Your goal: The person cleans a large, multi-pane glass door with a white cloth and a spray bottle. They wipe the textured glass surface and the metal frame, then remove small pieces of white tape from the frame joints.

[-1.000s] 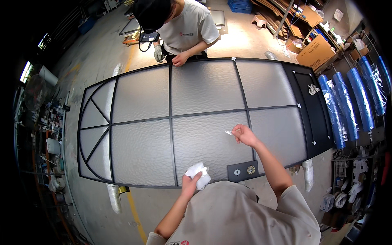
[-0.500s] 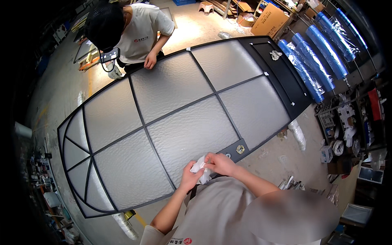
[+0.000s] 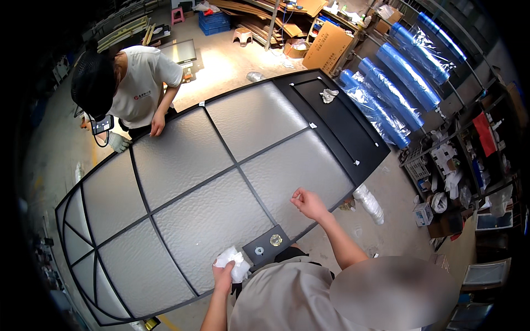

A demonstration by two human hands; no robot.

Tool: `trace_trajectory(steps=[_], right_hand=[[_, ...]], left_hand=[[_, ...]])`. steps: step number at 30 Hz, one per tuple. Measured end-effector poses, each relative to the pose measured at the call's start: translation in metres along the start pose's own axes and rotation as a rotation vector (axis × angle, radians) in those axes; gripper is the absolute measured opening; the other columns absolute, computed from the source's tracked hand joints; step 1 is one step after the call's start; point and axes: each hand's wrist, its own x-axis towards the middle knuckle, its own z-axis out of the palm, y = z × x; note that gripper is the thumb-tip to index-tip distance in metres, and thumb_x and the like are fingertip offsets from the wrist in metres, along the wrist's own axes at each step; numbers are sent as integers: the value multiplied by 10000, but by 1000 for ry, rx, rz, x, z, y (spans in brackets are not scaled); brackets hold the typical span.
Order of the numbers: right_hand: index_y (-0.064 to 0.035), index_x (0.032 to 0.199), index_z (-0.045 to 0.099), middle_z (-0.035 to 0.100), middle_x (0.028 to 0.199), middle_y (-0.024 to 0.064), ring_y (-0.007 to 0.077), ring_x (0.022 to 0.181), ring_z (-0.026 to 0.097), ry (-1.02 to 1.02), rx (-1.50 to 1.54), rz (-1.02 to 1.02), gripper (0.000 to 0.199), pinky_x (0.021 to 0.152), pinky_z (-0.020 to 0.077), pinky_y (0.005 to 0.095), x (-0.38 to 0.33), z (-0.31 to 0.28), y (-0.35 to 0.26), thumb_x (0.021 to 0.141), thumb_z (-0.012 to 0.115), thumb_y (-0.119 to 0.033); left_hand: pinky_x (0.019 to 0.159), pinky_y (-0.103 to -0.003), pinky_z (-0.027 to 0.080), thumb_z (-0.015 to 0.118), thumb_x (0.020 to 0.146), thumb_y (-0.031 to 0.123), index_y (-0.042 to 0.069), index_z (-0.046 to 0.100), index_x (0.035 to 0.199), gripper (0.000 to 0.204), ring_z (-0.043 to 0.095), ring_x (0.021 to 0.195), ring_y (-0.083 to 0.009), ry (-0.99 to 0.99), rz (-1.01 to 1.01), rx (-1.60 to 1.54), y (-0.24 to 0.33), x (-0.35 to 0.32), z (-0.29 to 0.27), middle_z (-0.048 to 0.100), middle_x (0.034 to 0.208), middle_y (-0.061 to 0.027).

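Note:
A large black-framed door (image 3: pixel 193 194) with rippled, frosted glass panes lies flat before me. My left hand (image 3: pixel 223 276) is closed on a bunched white tissue (image 3: pixel 236 261) at the door's near edge, just left of the dark lock plate (image 3: pixel 266 243). That plate bears a brass-coloured ring (image 3: pixel 276 240) and a smaller round hole. Over the near right pane my right hand (image 3: pixel 310 204) is raised, its fingers pinched together; whatever they hold is too small to make out. Small white bits, such as one scrap (image 3: pixel 313 125), sit along the frame bars.
Across the door stands a co-worker (image 3: pixel 144 91) in a light shirt, one gloved hand (image 3: pixel 118 142) at the far edge. A crumpled white wad (image 3: pixel 329 96) lies on the black end panel. Blue film rolls (image 3: pixel 408 71) hang at the right, above a cluttered shelf (image 3: pixel 436 165). Film-wrapped supports (image 3: pixel 369 204) show beneath.
My hands have parted: the right has moved right, over the glass, while the left keeps the tissue. The whole view has shifted, with the door now lower and further left.

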Motion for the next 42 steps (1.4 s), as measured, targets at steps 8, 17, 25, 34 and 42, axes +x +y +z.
trace_trajectory(steps=[8, 17, 25, 34, 42], right_hand=[[-107, 1185, 720, 794, 1010, 190, 414, 1009, 754, 386, -150, 326, 240, 898, 584, 515, 89, -179, 221, 977, 729, -226], [-113, 1203, 645, 788, 826, 114, 227, 693, 757, -6, 127, 518, 187, 630, 585, 413, 139, -256, 341, 1023, 616, -152], [-69, 1039, 616, 748, 751, 69, 154, 614, 703, -158, 199, 427, 137, 531, 536, 349, 165, -263, 351, 986, 506, -6], [-49, 1069, 613, 703, 752, 65, 137, 575, 643, -63, 465, 315, 35, 544, 523, 312, 139, -254, 379, 1077, 580, -57], [-50, 1049, 635, 712, 709, 57, 122, 557, 637, 91, 422, 285, 75, 554, 519, 322, 113, -259, 354, 1069, 642, -122]], left_hand=[[970, -384, 568, 713, 927, 24, -30, 659, 1299, 379, 728, 1090, -236, 54, -11, -74, -52, 15, 161, 748, 1208, -129], [969, -350, 557, 741, 963, 95, -5, 639, 1277, 346, 714, 1095, -210, -84, -86, 202, -45, 18, 304, 748, 1211, -118], [951, -362, 564, 712, 946, 64, -33, 669, 1272, 343, 717, 1079, -219, -15, -33, 208, -32, 31, 328, 752, 1174, -104], [944, -359, 554, 690, 964, 93, -28, 680, 1251, 311, 711, 1062, -206, 18, -23, 180, -34, 28, 329, 752, 1167, -93], [928, -353, 543, 701, 963, 108, -26, 686, 1249, 316, 699, 1060, -200, 24, -5, 188, -43, 29, 325, 748, 1171, -95]])
